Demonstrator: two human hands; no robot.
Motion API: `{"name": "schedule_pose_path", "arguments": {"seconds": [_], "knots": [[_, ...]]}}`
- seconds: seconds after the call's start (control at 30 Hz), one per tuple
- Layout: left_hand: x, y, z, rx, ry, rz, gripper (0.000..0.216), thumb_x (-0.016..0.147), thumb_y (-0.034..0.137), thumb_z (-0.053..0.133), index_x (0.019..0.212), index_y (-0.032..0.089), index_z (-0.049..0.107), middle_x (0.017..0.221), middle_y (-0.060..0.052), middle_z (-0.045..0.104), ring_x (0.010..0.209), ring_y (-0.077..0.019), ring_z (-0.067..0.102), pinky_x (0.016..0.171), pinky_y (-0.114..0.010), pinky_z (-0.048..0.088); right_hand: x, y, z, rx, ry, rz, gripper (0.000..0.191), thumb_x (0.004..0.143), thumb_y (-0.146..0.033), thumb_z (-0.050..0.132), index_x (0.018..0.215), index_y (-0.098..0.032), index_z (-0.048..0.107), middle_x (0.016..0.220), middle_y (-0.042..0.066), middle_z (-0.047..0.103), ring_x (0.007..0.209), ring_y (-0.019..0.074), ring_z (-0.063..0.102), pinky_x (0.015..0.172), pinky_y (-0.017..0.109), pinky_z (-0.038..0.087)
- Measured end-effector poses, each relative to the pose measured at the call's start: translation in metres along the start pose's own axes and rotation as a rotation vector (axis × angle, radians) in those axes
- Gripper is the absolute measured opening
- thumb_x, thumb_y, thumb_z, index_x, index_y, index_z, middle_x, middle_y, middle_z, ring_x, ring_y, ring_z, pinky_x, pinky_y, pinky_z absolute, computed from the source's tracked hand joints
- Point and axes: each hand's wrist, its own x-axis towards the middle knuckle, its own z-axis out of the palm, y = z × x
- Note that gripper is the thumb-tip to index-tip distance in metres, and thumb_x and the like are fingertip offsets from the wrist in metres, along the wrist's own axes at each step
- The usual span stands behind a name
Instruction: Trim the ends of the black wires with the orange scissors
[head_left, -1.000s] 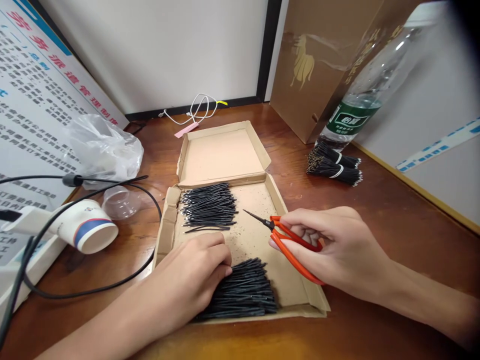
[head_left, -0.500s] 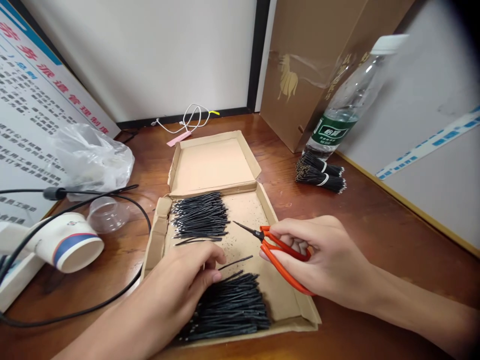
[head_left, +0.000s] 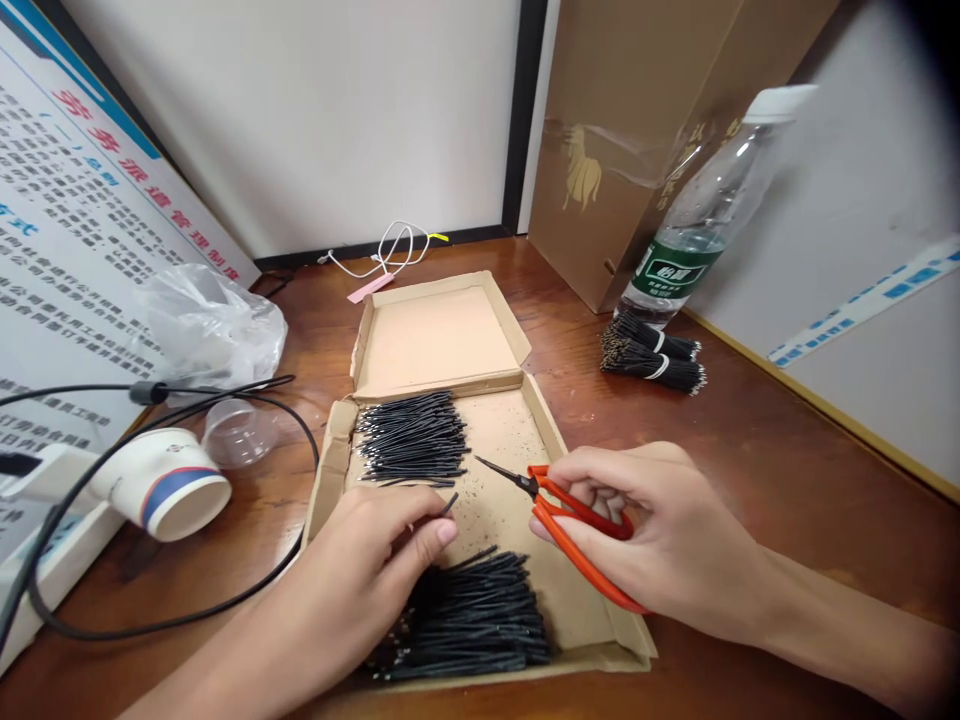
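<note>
Between thumb and forefinger, my left hand (head_left: 382, 560) pinches a short black wire (head_left: 450, 504); only its tip shows beyond the fingers. My right hand (head_left: 667, 540) grips red-handled scissors (head_left: 585, 550), their thin dark blades pointing left, apart from the wire. Both hands are over an open cardboard box (head_left: 600, 640). Inside it, a pile of cut black wires (head_left: 416, 435) lies toward the back left. A larger pile of black wires (head_left: 480, 620) lies at the front, partly hidden by my left hand. Small dark scraps dot the box floor.
Two tied bundles of black wires (head_left: 652, 358) lie beside a water bottle (head_left: 679, 230) at the right. On the left are a tipped paper cup (head_left: 165, 485), a clear plastic cup (head_left: 238, 435), a plastic bag (head_left: 217, 325) and a looped black cable (head_left: 225, 600).
My left hand has closed on the wire that stuck out past its fingers, and now only its tip shows. The scissors stay in my right hand. The whole view has shifted slightly.
</note>
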Motion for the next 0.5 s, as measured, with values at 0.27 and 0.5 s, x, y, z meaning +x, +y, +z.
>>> {"name": "schedule_pose_path", "arguments": {"seconds": [0.27, 0.5], "knots": [[-0.007, 0.001, 0.003, -0.11, 0.089, 0.053, 0.024, 0.104, 0.022, 0.039, 0.094, 0.021, 0.061, 0.066, 0.005, 0.051, 0.063, -0.0123, 0.05, 0.06, -0.023, 0.036, -0.009, -0.007, -0.002, -0.076, -0.047, -0.049, 0.006, 0.085, -0.015, 0.062, 0.088, -0.017, 0.066, 0.053, -0.005, 0.051, 0.043, 0.0079, 0.039, 0.042, 0.024, 0.032], [-0.008, 0.009, 0.0, -0.223, 0.051, 0.034, 0.027, 0.103, 0.019, 0.042, 0.086, 0.019, 0.062, 0.065, 0.003, 0.057, 0.059, -0.0116, 0.056, 0.057, -0.021, 0.042, -0.014, -0.012, 0.0, -0.115, -0.029, -0.088, 0.008, 0.085, -0.016, 0.06, 0.086, -0.02, 0.066, 0.053, -0.002, 0.056, 0.042, 0.0122, 0.043, 0.04, 0.029, 0.035]]}}
